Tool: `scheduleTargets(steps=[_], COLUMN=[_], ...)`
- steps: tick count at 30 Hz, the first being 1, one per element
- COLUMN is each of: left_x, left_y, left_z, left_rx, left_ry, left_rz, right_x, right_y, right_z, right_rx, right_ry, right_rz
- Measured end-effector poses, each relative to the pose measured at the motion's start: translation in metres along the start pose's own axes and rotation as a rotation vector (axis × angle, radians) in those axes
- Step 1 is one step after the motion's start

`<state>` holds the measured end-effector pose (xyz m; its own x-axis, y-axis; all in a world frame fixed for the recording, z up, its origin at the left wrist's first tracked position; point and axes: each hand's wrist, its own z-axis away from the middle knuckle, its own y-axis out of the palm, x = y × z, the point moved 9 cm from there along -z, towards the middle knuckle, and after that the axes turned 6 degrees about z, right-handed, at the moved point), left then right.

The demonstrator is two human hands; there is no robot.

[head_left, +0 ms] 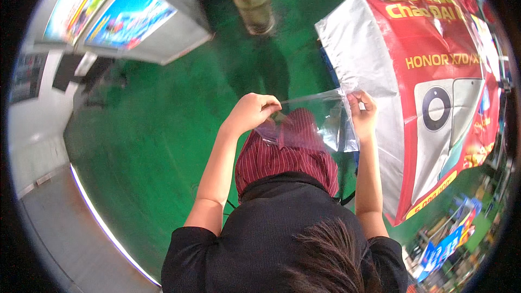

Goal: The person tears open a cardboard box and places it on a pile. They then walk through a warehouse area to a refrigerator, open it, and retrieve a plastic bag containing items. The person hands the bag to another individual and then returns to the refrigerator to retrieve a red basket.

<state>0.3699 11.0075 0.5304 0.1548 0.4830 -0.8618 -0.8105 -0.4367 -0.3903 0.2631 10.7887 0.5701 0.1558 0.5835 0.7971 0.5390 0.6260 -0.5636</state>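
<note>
A clear plastic bag (324, 125), thin and shiny, is stretched crosswise in front of me, over the maroon striped cloth (287, 154) on my lap. Its upper left corner is pinched between the thumb and fingers of my left hand (255, 111). My right hand (362, 113) grips the other end, with the thumb and fingertips together at the edge. The film hangs in creases between the two hands, and nothing can be made out inside it. Just beyond my right hand is the pale side of a large printed cover.
The red and silver printed cover (393, 65) drapes over something bulky on the right. Blue edges show beneath it. A grey cabinet with colourful panels (168, 38) stands at the far left, and a plant pot (255, 13) at the far middle. Assorted goods (450, 239) crowd the near right.
</note>
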Motion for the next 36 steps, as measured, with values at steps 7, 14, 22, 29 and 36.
scheduleTargets(steps=[7, 14, 22, 29, 36], left_x=[-0.029, -0.113, -0.196, -0.215, -0.190], left_y=[-0.060, -0.175, -0.337, -0.474, -0.574], left_z=[-0.256, -0.496, -0.747, -0.933, -1.056], left_rx=[0.178, 0.156, -0.277, -0.421, -0.666], left_ry=[0.048, 0.117, 0.597, 0.442, 0.377], left_rz=[0.108, -0.037, -0.171, 0.079, 0.072], right_x=[-0.129, -0.172, -0.223, -0.191, -0.244], right_y=[0.000, -0.010, 0.027, 0.037, 0.115], right_z=[-0.183, -0.450, -0.763, -1.019, -1.229], right_rx=[-0.066, -0.147, -0.223, -0.061, 0.175], right_ry=[0.254, 0.266, 0.126, 0.027, 0.044], right_rz=[-0.019, -0.121, -0.214, -0.153, -0.213])
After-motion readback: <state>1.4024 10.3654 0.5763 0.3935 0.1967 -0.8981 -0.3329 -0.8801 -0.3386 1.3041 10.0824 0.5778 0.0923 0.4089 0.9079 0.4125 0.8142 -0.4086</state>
